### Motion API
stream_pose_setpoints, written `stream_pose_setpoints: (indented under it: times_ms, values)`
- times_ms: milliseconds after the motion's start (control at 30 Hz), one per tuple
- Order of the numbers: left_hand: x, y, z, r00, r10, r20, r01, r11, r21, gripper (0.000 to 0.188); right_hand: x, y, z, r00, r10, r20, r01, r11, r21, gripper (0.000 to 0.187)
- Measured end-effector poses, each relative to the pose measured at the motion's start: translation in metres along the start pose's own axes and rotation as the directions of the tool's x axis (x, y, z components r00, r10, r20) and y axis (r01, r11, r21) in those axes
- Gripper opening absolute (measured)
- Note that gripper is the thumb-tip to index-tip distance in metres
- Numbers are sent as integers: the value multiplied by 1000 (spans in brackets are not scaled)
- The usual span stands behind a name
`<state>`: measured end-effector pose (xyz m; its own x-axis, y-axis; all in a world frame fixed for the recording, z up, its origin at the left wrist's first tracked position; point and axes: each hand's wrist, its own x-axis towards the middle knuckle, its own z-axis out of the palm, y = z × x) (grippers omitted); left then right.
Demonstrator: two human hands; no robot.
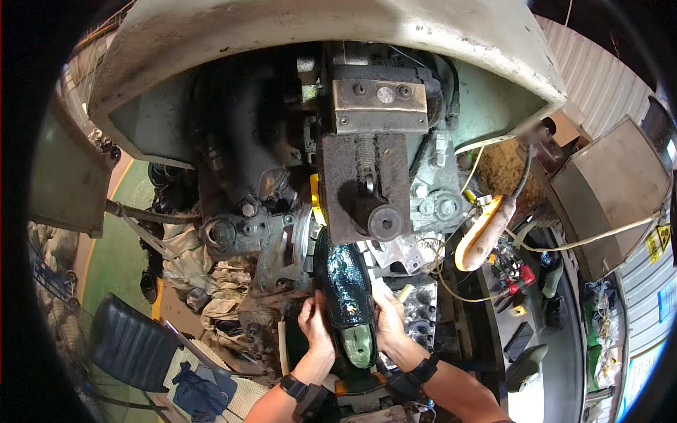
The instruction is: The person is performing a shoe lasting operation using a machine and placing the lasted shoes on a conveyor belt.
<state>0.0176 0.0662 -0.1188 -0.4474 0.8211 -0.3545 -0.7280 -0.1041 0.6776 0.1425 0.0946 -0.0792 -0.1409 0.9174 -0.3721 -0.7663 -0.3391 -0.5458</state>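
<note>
A glossy black shoe upper [343,282] is stretched over a green shoe last [358,345]. The last shows bare at the end nearest me. At its far end, the upper reaches under the dark metal block [363,169] of a large machine, so that tip is hidden. My left hand [315,326] is closed along the left side of the upper, and my right hand [388,317] grips its right side. Both hands wear dark wrist straps. Metal jaws and plates of the machine [285,247] stand close on either side of the far end.
A pale curved hood [338,25] arches over the machine. At right hangs a wooden-handled tool [486,236] on a cord, above a bench with red-handled tools [518,282], a phone [520,340] and green lasts [527,366]. A black chair [130,342] and cloth heaps [190,275] lie left.
</note>
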Motion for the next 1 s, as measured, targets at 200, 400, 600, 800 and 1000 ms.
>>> stream_pose_setpoints:
  times_ms: [200, 400, 600, 800, 1000]
  values:
    - [-6, 9, 3, 998, -65, 15, 64, 998, 15, 29, -8, -2, 13, 999, 12, -32, -12, 1000, 10, 24]
    - [-7, 17, 7, 999, -43, 6, 42, 991, 129, 38, -2, 2, 2, 997, 79, 18, -76, 989, -127, 39]
    - [-14, 30, 6, 965, -171, 197, 145, 980, 137, 50, -17, 10, -12, 975, 46, 218, 52, 904, -425, 61]
    - [-41, 21, 13, 947, -194, 255, 194, 981, 27, 56, -38, 15, -11, 967, 95, 238, -7, 939, -343, 58]
    - [-35, 21, 15, 925, -208, 320, 233, 971, -44, 56, -34, 25, -19, 985, -29, 173, 103, 893, -438, 55]
